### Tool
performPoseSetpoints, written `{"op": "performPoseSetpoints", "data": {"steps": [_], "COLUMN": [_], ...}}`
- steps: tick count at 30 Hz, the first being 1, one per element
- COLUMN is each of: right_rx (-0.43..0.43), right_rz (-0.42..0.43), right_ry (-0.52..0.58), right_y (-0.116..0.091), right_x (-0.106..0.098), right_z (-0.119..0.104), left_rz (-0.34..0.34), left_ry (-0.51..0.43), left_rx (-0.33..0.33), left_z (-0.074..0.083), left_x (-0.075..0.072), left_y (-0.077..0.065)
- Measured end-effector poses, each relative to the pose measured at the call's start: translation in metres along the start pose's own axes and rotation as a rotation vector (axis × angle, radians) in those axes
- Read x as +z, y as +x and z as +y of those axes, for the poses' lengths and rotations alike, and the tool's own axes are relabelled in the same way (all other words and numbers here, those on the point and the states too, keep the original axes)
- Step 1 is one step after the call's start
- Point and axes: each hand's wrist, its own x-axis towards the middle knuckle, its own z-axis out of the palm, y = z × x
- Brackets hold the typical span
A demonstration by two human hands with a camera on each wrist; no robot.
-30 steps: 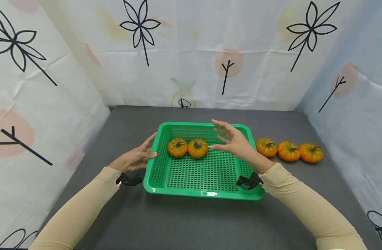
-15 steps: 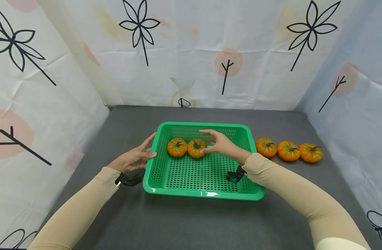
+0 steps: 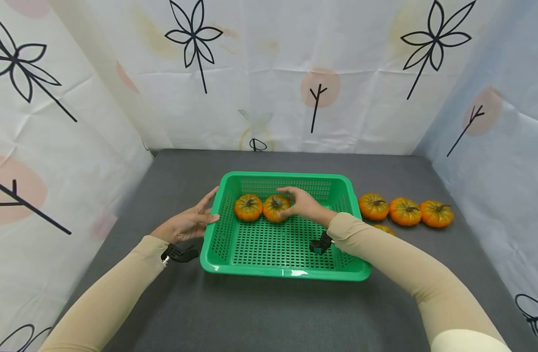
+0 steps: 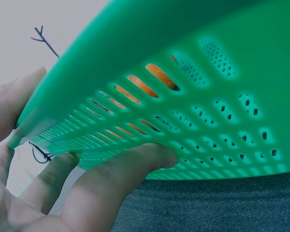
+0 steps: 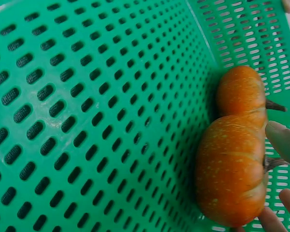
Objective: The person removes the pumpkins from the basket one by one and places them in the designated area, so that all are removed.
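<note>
A green plastic basket (image 3: 291,274) with slotted walls stands on the grey table. My left hand (image 3: 187,225) holds its left side, thumb at the rim and fingertips (image 4: 159,155) against the outer wall. Inside, two small orange pumpkins sit side by side near the back left, stems up. My right hand (image 3: 307,207) reaches into the basket and grips the right pumpkin (image 3: 273,209), thumb on its near side and fingers round the far side. In the right wrist view this pumpkin (image 5: 229,174) touches the left pumpkin (image 5: 239,92), which no hand touches.
Right of the basket, three more pumpkins (image 3: 405,211) lie in a row on the table (image 3: 260,313). Another pumpkin (image 3: 385,228) shows partly behind the right sleeve. Patterned white cloth (image 3: 269,98) encloses the back and both sides.
My right hand has moved left and down over the basket to the right pumpkin, and its fingers have closed round it. The left hand and the basket have stayed in place.
</note>
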Motion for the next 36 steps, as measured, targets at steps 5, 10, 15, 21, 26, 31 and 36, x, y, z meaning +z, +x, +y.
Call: {"op": "performPoseSetpoints", "data": {"steps": [5, 10, 15, 21, 26, 31, 36], "right_rx": [0.010, 0.003, -0.004, 0.005, 0.022, 0.025, 0.017], "right_rz": [0.024, 0.041, 0.035, 0.029, 0.013, -0.001, -0.018], "right_ry": [-0.026, -0.059, -0.100, -0.154, -0.175, -0.180, -0.195], "right_y": [0.005, 0.008, 0.010, 0.010, 0.010, 0.012, 0.013], "right_x": [0.005, 0.008, 0.011, 0.013, 0.013, 0.012, 0.010], "right_z": [0.002, 0.006, 0.008, 0.010, 0.010, 0.013, 0.013], "left_rz": [-0.001, 0.012, 0.015, 0.016, 0.013, 0.010, 0.013], "left_ry": [0.003, 0.013, 0.015, 0.008, 0.011, 0.019, 0.014], "left_rx": [0.007, 0.007, 0.004, 0.003, 0.005, 0.009, 0.008], "left_z": [0.000, 0.000, 0.000, -0.001, -0.001, -0.001, 0.000], "left_x": [0.000, 0.000, -0.001, -0.001, 0.000, 0.000, 0.000], "left_y": [-0.001, -0.001, -0.001, -0.001, -0.001, 0.000, -0.002]}}
